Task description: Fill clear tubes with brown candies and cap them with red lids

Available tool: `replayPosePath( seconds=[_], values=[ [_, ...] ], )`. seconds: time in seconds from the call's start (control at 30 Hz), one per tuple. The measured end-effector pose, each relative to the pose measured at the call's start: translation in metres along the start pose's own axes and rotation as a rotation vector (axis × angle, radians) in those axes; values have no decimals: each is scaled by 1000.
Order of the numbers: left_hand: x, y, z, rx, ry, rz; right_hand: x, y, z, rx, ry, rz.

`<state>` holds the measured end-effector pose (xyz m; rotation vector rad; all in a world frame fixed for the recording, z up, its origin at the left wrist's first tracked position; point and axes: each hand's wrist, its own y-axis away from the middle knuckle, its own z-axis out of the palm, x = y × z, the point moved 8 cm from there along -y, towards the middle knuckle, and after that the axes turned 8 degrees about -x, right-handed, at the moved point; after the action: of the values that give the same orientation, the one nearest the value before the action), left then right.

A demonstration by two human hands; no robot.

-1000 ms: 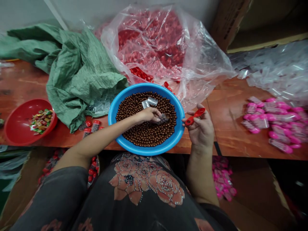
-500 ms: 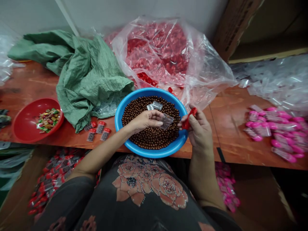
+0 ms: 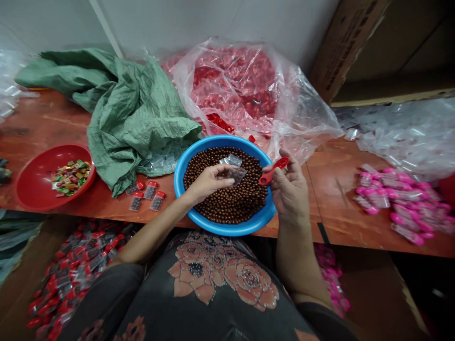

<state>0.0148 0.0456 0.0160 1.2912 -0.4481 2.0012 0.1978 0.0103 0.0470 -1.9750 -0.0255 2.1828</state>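
Note:
Over a blue basin [image 3: 232,229] of small round brown balls [image 3: 227,203], my left hand [image 3: 210,182] pinches a small clear plastic box [image 3: 237,175]. Dark balls seem to show through its wall. My right hand [image 3: 292,187], at the basin's right rim, grips a red plastic cap [image 3: 273,171] between thumb and fingers; it looks unfolded, with a rounded part at each end. The two pieces are apart. More clear empty boxes [image 3: 231,160] lie on the balls just beyond my left hand.
Left of the basin lie several filled red-capped boxes [image 3: 157,201], a green woven sack [image 3: 138,123] and a red bowl [image 3: 30,187] of wrapped sweets. Behind stands a clear bag of red caps [image 3: 234,80]. Pink-capped containers [image 3: 401,194] are heaped at right. Below the table are filled boxes [image 3: 76,265].
The red cap in my right hand has turned and now shows its full length. My left hand has shifted slightly left with the clear box. The view has moved a little.

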Motion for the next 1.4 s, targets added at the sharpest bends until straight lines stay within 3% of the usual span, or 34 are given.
replayPosePath(
  seconds=[0.17,0.27,0.4,0.53,0.77,0.93,1.03,1.17,1.3,1.4],
  values=[
    [0,4,-2,7,-9,3,5,-9,10,88,-216,12],
    [3,9,0,6,-72,16,7,-10,23,96,-217,-17],
    [6,16,0,28,-151,25,-5,-5,42,-6,75,-85],
    [15,26,-1,59,-276,48,-25,3,62,-232,493,-250],
    [27,40,-7,134,-452,88,-32,11,76,-394,806,-413],
    [18,45,-16,164,-317,22,-13,18,92,-509,900,-442],
    [15,46,-16,184,-257,11,-4,23,98,-483,891,-466],
    [7,44,-17,327,-148,4,-4,25,103,-464,901,-461],
    [-15,35,-2,336,90,-59,-16,30,111,-506,903,-564],
    [-21,33,7,390,145,-62,-19,36,115,-506,909,-637]
  ],
)
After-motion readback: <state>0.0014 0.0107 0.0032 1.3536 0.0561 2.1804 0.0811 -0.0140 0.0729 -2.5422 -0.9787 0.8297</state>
